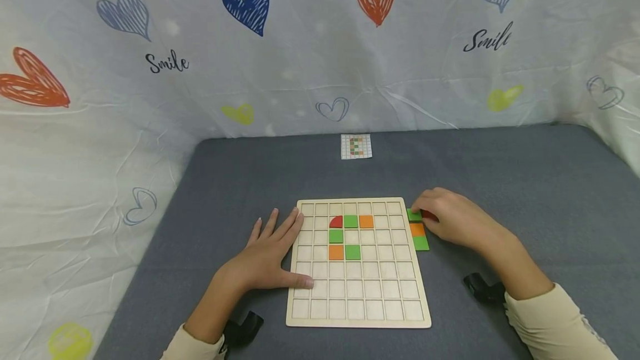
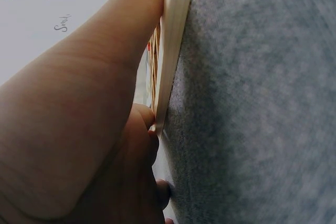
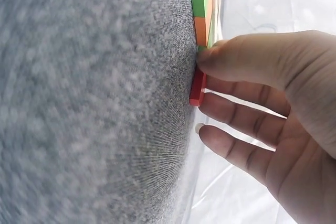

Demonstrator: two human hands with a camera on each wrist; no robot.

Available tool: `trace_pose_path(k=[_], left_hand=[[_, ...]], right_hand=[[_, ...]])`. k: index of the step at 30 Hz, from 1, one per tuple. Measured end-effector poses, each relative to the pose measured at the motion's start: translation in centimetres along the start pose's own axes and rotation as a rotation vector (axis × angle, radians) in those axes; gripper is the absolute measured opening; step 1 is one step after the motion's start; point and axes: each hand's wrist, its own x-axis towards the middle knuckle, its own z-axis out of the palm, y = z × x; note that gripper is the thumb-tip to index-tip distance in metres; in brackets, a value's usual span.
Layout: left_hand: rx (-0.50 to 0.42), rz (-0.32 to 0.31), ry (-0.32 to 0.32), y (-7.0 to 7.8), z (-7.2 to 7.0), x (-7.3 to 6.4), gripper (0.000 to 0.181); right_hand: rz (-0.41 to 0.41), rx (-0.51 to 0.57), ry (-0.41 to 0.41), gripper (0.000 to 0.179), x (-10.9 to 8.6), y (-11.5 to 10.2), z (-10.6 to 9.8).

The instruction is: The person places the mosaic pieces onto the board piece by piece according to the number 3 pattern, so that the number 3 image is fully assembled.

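Note:
A pale wooden grid board lies on the table. Several green and orange squares and a red quarter-round tile sit in its upper cells. My left hand rests along the board's left edge, fingers spread, thumb on the frame. Beside the right edge, my right hand pinches a green tile with thumb and index finger, partly hidden. Under those fingers lies a red tile. Just nearer are an orange tile and another green tile.
A small printed card with a coloured grid pattern lies at the table's far edge. Grey cloth covers the table. A white curtain with hearts hangs behind. Black straps with small devices are on both wrists.

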Motion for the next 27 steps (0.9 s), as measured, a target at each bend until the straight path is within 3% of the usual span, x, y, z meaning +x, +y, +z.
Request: trace_pose_path(k=[17,27], left_hand=[[-0.005,-0.005,0.000,0.1,0.0,0.0,0.126],[-0.010,0.007,0.003,0.1,0.0,0.0,0.124]], right_hand=[[0.030,0.027,-0.037,0.022,0.0,-0.1,-0.1],[-0.015,0.074,-0.025,0.023,0.2,-1.1,-0.9]])
